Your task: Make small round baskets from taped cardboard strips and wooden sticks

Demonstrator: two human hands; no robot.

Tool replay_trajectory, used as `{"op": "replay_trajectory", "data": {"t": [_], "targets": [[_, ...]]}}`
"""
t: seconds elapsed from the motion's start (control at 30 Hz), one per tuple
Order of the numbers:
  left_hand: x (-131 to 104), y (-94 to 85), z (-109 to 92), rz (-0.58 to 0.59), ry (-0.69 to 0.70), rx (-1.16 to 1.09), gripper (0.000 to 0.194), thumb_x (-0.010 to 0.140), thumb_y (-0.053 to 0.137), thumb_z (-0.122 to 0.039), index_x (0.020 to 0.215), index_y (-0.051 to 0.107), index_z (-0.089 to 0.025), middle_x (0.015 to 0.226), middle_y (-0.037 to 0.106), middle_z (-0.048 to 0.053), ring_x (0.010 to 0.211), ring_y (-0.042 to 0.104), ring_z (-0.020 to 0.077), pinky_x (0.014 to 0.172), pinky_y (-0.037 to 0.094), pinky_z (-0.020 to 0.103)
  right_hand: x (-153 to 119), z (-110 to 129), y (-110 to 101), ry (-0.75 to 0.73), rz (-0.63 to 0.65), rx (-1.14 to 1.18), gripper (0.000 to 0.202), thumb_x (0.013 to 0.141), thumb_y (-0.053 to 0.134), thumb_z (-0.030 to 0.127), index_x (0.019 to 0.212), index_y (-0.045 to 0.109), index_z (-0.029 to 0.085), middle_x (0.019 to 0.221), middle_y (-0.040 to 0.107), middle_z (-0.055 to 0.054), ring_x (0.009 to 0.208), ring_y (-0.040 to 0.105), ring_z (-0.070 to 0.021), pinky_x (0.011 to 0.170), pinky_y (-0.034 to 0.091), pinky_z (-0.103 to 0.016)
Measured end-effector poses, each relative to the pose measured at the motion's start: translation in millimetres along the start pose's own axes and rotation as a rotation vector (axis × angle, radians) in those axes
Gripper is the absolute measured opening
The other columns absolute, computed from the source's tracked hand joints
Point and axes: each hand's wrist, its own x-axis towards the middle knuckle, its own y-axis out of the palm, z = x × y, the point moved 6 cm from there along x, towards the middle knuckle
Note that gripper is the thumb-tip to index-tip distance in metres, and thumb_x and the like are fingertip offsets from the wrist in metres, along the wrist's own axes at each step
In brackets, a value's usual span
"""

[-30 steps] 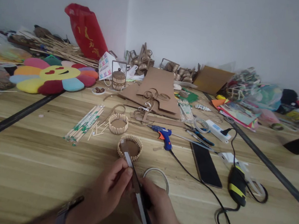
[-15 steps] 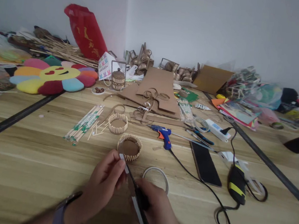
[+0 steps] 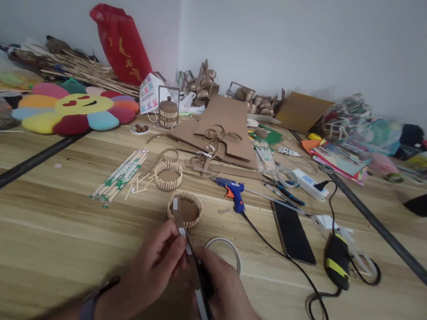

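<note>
Head view: we pinch the cardboard strip taut in our left hand while our right hand grips scissors, steadying the cut above the desk.

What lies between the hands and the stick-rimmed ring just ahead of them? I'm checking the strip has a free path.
Nothing visible does. The strip, pinched in the left hand, already overlaps the ring. The tape roll lies to the right, beside the right hand, off that path.
</note>
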Motion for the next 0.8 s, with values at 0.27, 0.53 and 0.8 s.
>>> {"op": "replay_trajectory", "data": {"t": [0.27,0.53,0.8], "targets": [[-3.6,-0.2,3.9,0.018,-0.014,-0.011,0.045,0.09,0.052,-0.063,0.075,0.048,-0.021,0.056,0.05,-0.006,0.049,0.046,0.009,0.046,0.036,0.018,-3.6,-10.1,3.2,0.003,-0.009,-0.09,0.014,0.067,0.053,0.015,0.079,0.059,0.02,0.066,0.061,0.0,0.056,0.049,-0.0137,0.051,0.033,-0.022],[-0.5,3.6,1.2,0.031,-0.034,-0.057,0.047,0.088,0.053,-0.066,0.073,0.047,-0.021,0.055,0.049,-0.006,0.048,0.044,0.0089,0.045,0.035,0.018,-2.9,-11.1,4.0,0.001,-0.023,-0.095,0.02,0.065,0.053,0.012,0.081,0.06,0.021,0.07,0.066,-0.001,0.057,0.053,-0.0146,0.053,0.035,-0.023],[-2.7,7.6,7.0,0.09,-0.042,-0.014,0.044,0.091,0.05,-0.063,0.077,0.05,-0.021,0.059,0.052,-0.005,0.05,0.044,0.0088,0.047,0.034,0.018,0.7,-4.6,-0.7,0.006,-0.02,-0.002,0.02,0.064,0.05,0.012,0.081,0.058,0.021,0.073,0.066,-0.002,0.062,0.055,-0.0157,0.057,0.04,-0.023]]}}
